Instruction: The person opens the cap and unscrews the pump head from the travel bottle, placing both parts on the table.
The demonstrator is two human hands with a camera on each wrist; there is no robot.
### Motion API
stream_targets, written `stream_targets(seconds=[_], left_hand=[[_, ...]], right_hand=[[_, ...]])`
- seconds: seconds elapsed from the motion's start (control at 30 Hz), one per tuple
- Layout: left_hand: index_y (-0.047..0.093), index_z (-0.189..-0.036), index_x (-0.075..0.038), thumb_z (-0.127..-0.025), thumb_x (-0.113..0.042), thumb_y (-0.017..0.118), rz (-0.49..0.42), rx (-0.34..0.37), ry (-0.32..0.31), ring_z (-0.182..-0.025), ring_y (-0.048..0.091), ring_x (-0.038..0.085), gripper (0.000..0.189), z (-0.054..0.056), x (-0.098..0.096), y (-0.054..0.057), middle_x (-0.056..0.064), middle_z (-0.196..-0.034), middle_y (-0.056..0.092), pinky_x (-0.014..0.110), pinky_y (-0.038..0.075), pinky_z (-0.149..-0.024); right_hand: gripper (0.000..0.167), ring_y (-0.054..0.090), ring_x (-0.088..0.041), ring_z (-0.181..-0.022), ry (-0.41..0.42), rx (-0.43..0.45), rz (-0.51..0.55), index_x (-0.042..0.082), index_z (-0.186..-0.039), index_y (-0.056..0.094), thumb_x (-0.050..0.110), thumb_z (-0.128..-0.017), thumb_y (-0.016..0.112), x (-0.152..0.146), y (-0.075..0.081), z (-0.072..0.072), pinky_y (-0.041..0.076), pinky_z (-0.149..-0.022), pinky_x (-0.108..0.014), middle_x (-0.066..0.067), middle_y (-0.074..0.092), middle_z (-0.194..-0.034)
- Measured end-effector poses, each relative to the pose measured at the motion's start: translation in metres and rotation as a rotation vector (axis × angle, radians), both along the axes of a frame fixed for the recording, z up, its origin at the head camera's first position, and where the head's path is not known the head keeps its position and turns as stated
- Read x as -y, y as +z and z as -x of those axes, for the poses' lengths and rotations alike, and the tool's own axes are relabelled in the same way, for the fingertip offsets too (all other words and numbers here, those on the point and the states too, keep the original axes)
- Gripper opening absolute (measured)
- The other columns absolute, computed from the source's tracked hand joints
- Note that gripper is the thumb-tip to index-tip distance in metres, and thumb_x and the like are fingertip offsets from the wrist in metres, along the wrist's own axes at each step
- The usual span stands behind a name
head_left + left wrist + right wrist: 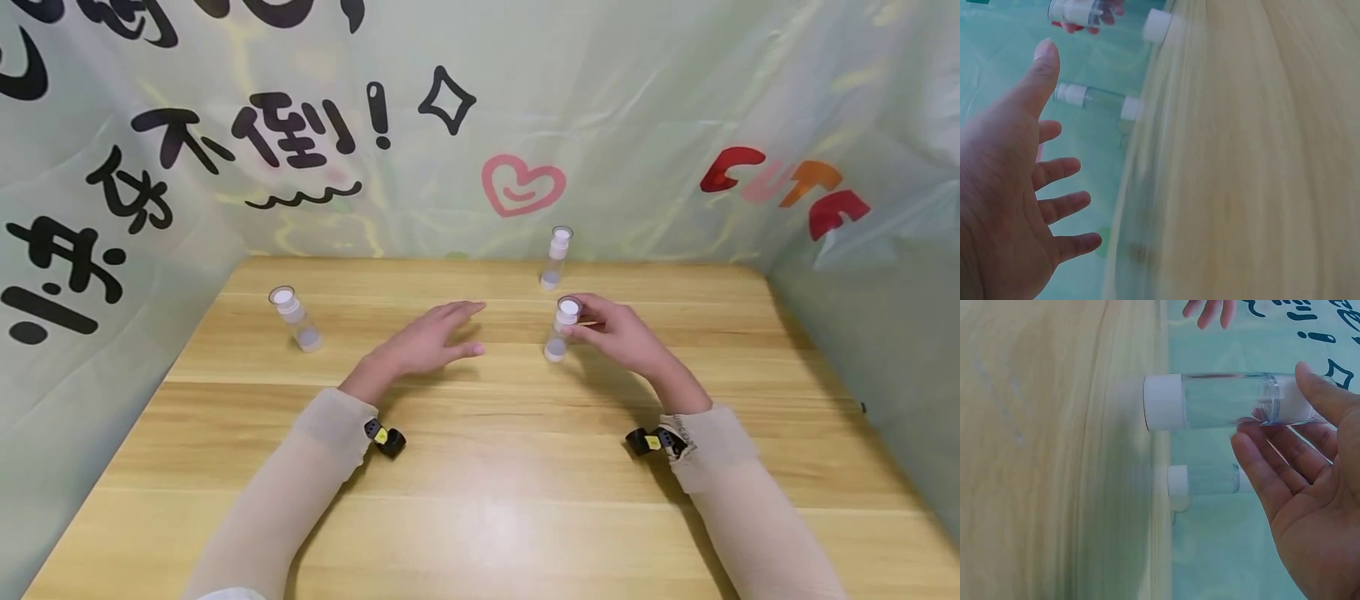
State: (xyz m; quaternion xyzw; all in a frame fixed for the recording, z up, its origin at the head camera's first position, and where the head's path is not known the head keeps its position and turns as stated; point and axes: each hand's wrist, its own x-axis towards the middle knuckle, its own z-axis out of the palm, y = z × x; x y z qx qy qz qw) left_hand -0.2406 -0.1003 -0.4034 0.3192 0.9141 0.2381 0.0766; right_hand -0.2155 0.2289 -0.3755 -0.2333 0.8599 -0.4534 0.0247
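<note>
My right hand [626, 337] holds a clear bottle [557, 343] with a white cap and white base by its upper part, thumb on the near side and fingers behind. In the right wrist view this bottle [1225, 401] is upright relative to the wooden table [1035, 487], its base right at the surface. My left hand [423, 340] hovers over the table left of that bottle, fingers spread and nothing in the palm [1004, 169]. Behind the held bottle stands a second, similar bottle [554, 262]. A third bottle [297, 320] stands on the left, beyond the left hand.
A pale green printed sheet [637, 108] with black lettering and a pink heart rises behind the table's back edge and along both sides. Both sleeved wrists carry small black cameras, one on the left wrist [386, 437] and one on the right wrist [651, 442].
</note>
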Motion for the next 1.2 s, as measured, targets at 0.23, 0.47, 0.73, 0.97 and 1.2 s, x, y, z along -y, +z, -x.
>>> stream_targets(seconds=[0.23, 0.47, 0.73, 0.97, 1.2], left_hand=[[0.025, -0.156, -0.025, -0.094, -0.064, 0.049, -0.035, 0.009, -0.041, -0.144, 0.026, 0.025, 0.077, -0.002, -0.013, 0.000, 0.003, -0.157, 0.030, 0.045, 0.024, -0.116], [0.026, -0.156, -0.020, -0.095, -0.060, 0.052, -0.064, 0.030, -0.073, -0.143, 0.028, 0.025, 0.077, -0.004, -0.025, -0.004, 0.004, -0.157, 0.031, 0.042, 0.024, -0.116], [0.025, -0.156, -0.020, -0.093, -0.057, 0.056, -0.122, 0.108, -0.089, -0.140, 0.035, 0.020, 0.079, -0.009, -0.031, -0.007, 0.002, -0.155, 0.035, 0.040, 0.027, -0.115], [0.025, -0.156, -0.024, -0.088, -0.065, 0.056, -0.144, 0.131, -0.104, -0.137, 0.038, 0.019, 0.085, -0.011, -0.034, -0.008, 0.003, -0.152, 0.039, 0.041, 0.031, -0.112], [0.027, -0.155, -0.022, -0.091, -0.056, 0.061, -0.254, 0.221, -0.135, -0.134, 0.042, 0.016, 0.080, -0.019, -0.035, -0.011, -0.001, -0.151, 0.041, 0.038, 0.037, -0.109]], right_hand=[[0.040, 0.062, -0.029, -0.108, 0.016, 0.006, -0.010, 0.001, -0.132, 0.056, 0.013, -0.095, 0.066, 0.008, 0.000, -0.002, 0.052, -0.092, -0.043, -0.015, 0.063, -0.119], [0.039, 0.063, -0.029, -0.107, 0.071, -0.005, -0.001, 0.002, -0.130, 0.057, 0.015, -0.094, 0.067, 0.018, -0.001, -0.004, 0.053, -0.091, -0.044, -0.012, 0.065, -0.117], [0.036, 0.064, -0.028, -0.107, 0.110, -0.014, -0.019, 0.006, -0.127, 0.059, 0.017, -0.094, 0.068, 0.032, 0.000, -0.008, 0.053, -0.090, -0.042, -0.008, 0.065, -0.115], [0.037, 0.063, -0.027, -0.109, 0.178, -0.014, 0.013, 0.005, -0.128, 0.060, 0.014, -0.093, 0.068, 0.046, 0.001, -0.014, 0.053, -0.092, -0.041, -0.009, 0.065, -0.119], [0.041, 0.061, -0.024, -0.112, 0.222, -0.017, 0.016, 0.004, -0.131, 0.059, 0.016, -0.093, 0.068, 0.058, -0.001, -0.019, 0.052, -0.093, -0.039, -0.008, 0.062, -0.126]])
